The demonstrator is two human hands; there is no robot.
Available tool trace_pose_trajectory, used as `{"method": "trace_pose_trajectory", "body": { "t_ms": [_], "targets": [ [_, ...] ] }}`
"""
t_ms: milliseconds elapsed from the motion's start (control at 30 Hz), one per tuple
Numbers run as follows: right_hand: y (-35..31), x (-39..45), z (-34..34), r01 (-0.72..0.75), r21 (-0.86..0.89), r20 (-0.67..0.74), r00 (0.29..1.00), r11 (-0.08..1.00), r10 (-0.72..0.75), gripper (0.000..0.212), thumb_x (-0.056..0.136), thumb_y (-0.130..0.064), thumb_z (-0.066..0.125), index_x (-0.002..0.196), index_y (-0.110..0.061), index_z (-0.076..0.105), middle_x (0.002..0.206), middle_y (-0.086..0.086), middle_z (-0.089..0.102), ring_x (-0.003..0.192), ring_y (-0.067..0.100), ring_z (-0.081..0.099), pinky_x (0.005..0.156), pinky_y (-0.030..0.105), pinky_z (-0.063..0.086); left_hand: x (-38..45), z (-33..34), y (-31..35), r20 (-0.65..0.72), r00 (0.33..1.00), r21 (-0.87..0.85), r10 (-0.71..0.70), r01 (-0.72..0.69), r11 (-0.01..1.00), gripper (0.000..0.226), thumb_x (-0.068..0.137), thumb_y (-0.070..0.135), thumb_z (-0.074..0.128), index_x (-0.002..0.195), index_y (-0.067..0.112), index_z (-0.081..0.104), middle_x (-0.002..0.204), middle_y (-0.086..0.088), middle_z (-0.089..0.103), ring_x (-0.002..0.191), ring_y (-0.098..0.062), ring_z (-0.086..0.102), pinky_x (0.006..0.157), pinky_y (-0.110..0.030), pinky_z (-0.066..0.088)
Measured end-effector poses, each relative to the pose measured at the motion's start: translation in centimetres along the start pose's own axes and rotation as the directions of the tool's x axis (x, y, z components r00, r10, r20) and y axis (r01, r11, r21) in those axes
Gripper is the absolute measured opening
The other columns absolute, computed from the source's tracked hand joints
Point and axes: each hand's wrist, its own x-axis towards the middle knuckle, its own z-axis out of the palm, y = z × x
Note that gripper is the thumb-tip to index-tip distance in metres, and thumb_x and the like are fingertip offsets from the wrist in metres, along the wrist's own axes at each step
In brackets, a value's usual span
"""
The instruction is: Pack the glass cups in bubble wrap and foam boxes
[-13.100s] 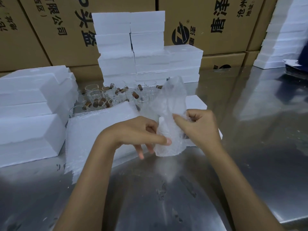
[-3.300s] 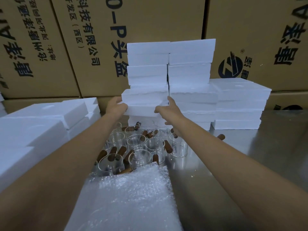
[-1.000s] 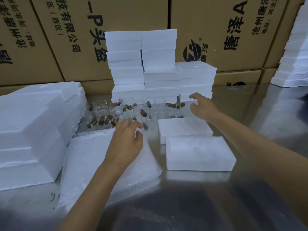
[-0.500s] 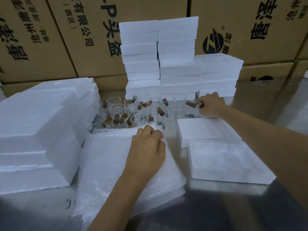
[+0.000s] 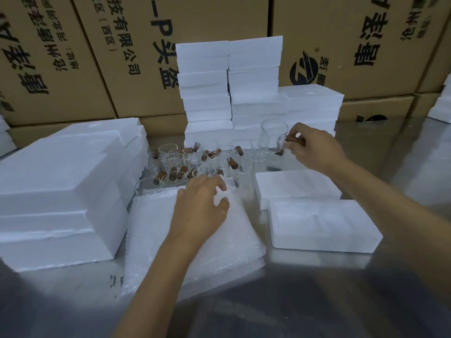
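Several glass cups with brown wooden handles (image 5: 195, 162) stand clustered at the middle of the steel table. My right hand (image 5: 314, 150) grips the wooden handle of one glass cup (image 5: 272, 137) and holds it tilted above the cluster's right end. My left hand (image 5: 200, 211) rests on a stack of bubble wrap sheets (image 5: 195, 245), its fingertips pinching the top sheet's far edge. Two foam box halves lie to the right of the wrap: a near one (image 5: 324, 225) with its moulded hollow facing up and a far one (image 5: 296, 186).
Tall stacks of white foam boxes (image 5: 229, 93) stand behind the cups. A wide foam stack (image 5: 61, 186) fills the left side. Printed cardboard cartons (image 5: 122, 45) line the back. The steel table (image 5: 317, 301) reflects light in front.
My right hand took a cup by its handle and lifted it off the table. My left hand stayed on the bubble wrap, its fingers working at the far edge.
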Motion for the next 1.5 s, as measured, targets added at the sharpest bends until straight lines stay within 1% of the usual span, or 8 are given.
{"method": "trace_pose_trajectory", "body": {
  "t_ms": [233,400,600,767,867,1067,1300,1500],
  "targets": [
    [-5.0,-8.5,-0.3,-0.127,0.621,0.058,0.992,0.773,0.116,0.009,0.098,-0.021,0.059,0.096,-0.012,0.057,0.075,0.006,0.068,0.053,0.002,0.056,0.050,0.012,0.040,0.3,-0.5,0.1,0.299,0.928,0.130,-0.220,0.189,0.973,0.024,0.097,0.042,0.057,0.083,0.022,0.058,0.089,0.007,0.051,0.104,-0.023,0.050,0.091,-0.039,0.045],
    [-7.2,-12.2,1.3,-0.283,0.807,0.214,0.958,0.518,0.190,0.014,0.100,-0.026,0.057,0.098,-0.012,0.061,0.066,0.000,0.065,0.052,0.013,0.050,0.050,0.021,0.040,-0.1,-0.7,0.6,0.162,0.972,-0.235,-0.172,0.207,0.950,0.020,0.101,0.025,0.055,0.084,0.015,0.059,0.082,0.014,0.056,0.072,-0.003,0.053,0.057,-0.015,0.036],
    [-7.9,-13.7,2.1,-0.343,0.837,0.303,0.939,0.426,0.162,0.022,0.102,-0.028,0.052,0.095,-0.010,0.062,0.062,0.000,0.059,0.052,0.016,0.045,0.050,0.025,0.036,-1.5,-0.5,1.7,-0.057,0.998,-0.441,-0.027,-0.001,0.898,0.015,0.103,0.014,0.049,0.092,0.015,0.059,0.091,0.006,0.060,0.081,0.004,0.051,0.068,-0.005,0.037],
    [-7.4,-14.7,2.3,-0.245,0.741,0.208,0.969,0.626,0.134,0.019,0.100,-0.030,0.054,0.090,-0.015,0.060,0.059,-0.005,0.054,0.051,0.010,0.043,0.053,0.024,0.035,-1.9,-1.0,2.5,-0.220,0.963,-0.572,-0.154,0.001,0.820,0.021,0.104,0.019,0.048,0.088,0.030,0.054,0.093,0.012,0.060,0.085,0.007,0.053,0.070,-0.003,0.038],
    [-7.4,-15.3,3.0,-0.004,0.394,-0.028,0.999,0.919,0.016,0.015,0.098,-0.038,0.051,0.088,-0.027,0.051,0.067,-0.014,0.059,0.064,0.008,0.052,0.059,0.027,0.041,-2.5,-0.7,3.8,-0.374,0.927,-0.369,0.015,-0.164,0.915,0.017,0.103,0.011,0.048,0.094,0.024,0.054,0.094,0.012,0.052,0.094,-0.009,0.047,0.079,-0.013,0.036],
    [-7.1,-15.2,2.7,0.065,0.303,-0.153,0.988,0.951,-0.019,0.004,0.087,-0.034,0.042,0.090,-0.032,0.044,0.067,-0.013,0.058,0.066,0.004,0.054,0.057,0.023,0.038,-4.5,0.8,7.2,-0.363,0.835,0.013,0.413,-0.439,0.898,0.023,0.095,0.015,0.043,0.104,0.013,0.065,0.108,-0.003,0.057,0.098,-0.022,0.046,0.082,-0.034,0.038],
    [-7.2,-14.2,1.8,-0.247,0.870,0.136,0.952,0.427,0.274,0.020,0.098,-0.024,0.056,0.081,-0.022,0.066,0.081,-0.001,0.065,0.073,0.016,0.061,0.065,0.022,0.050,-5.1,0.6,8.0,-0.286,0.896,-0.348,0.341,-0.428,0.834,0.011,0.100,0.019,0.053,0.103,0.021,0.064,0.092,0.015,0.063,0.085,-0.008,0.059,0.075,-0.026,0.048],
    [-7.1,-13.9,0.9,-0.420,0.907,0.420,0.902,-0.020,0.098,0.024,0.102,-0.016,0.047,0.107,0.000,0.064,0.103,0.020,0.063,0.098,0.033,0.058,0.093,0.045,0.050,-4.7,0.1,7.6,-0.489,0.868,-0.462,0.088,-0.344,0.818,0.029,0.099,0.013,0.053,0.125,0.023,0.059,0.122,0.009,0.061,0.115,-0.011,0.058,0.093,-0.031,0.051]
  ]
}}
